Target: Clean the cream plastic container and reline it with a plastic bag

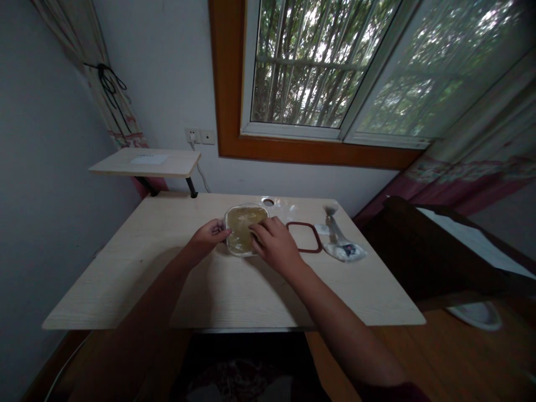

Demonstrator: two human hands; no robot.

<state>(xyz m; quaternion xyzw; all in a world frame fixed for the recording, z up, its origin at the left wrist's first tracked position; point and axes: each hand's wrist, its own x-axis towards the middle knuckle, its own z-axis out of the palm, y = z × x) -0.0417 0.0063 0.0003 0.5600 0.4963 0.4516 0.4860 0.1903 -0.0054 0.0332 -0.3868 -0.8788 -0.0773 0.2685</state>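
A clear square container [242, 226] with yellowish contents sits on the pale wooden table [167, 279], near its far middle. My left hand [207, 234] grips the container's left edge with curled fingers. My right hand [274, 241] rests over its right side, fingers bent on the rim. Just right of my right hand lies a dark red square ring [312, 247], flat on the table. Further right lies a clear plastic bag [344, 248] with a clip on it.
A small raised shelf [146, 163] with a paper on it stands at the table's back left. Crumpled clear film [281, 205] lies behind the container. A dark wooden bed frame [439, 257] stands to the right. A window is behind the table.
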